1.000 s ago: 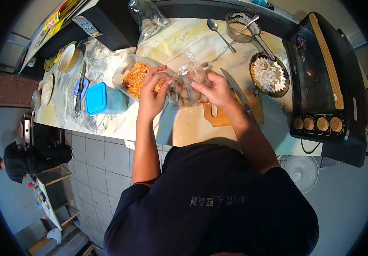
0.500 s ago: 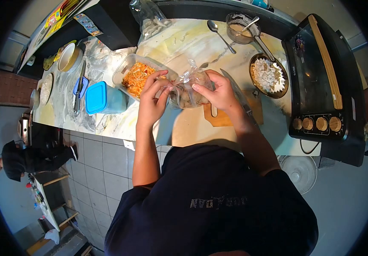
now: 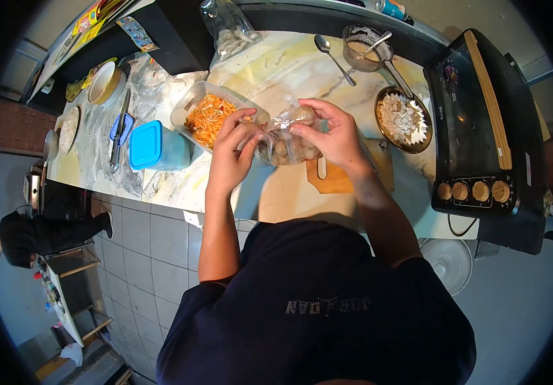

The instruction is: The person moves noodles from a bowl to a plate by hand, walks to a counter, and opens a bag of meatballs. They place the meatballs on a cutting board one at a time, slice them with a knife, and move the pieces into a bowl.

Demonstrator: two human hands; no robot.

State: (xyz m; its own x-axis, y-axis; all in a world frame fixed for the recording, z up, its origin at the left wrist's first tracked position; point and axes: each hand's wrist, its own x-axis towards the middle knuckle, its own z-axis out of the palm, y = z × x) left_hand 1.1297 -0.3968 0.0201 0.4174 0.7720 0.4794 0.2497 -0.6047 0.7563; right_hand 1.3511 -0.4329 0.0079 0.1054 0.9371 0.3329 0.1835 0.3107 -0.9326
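Note:
A clear plastic bag [image 3: 283,146] with pale brownish lumps inside is held up over the counter; what the lumps are I cannot make out. My left hand [image 3: 231,153] pinches the bag's gathered plastic on the left, fingers closed. On the other side my right hand [image 3: 334,138] grips it between thumb and fingers. Just left of the bag stands a clear plastic tub [image 3: 182,106] of shredded orange and white food [image 3: 211,119]. Under my right hand lies a wooden cutting board [image 3: 340,181], partly hidden by the wrist.
A black toaster oven [image 3: 482,186] takes up the right end. Near it are a bowl of white pieces [image 3: 403,119], a saucepan [image 3: 361,61] and a spoon [image 3: 335,61]. A blue-lidded container [image 3: 146,145] stands left, beside a knife [image 3: 120,131]. Another person [image 3: 19,237] is at far left.
The bag has tilted slightly and sits a little lower and further right, with both hands still on it. My right hand has shifted slightly. The view has moved a little.

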